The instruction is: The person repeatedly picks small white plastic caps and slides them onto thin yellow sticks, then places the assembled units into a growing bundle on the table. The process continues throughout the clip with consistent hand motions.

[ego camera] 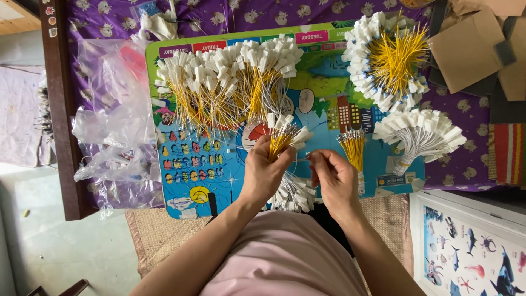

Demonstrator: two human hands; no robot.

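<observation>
The left hand is clamped around a small bundle of yellow wires with white tags, holding it upright over the colourful board. The right hand sits just beside it, fingertips pinched together on a single thin wire. A pile of white tags lies beneath both hands. Farther off, a big heap of tagged wires spreads across the board, and a round bunch rests far right on the purple cloth.
</observation>
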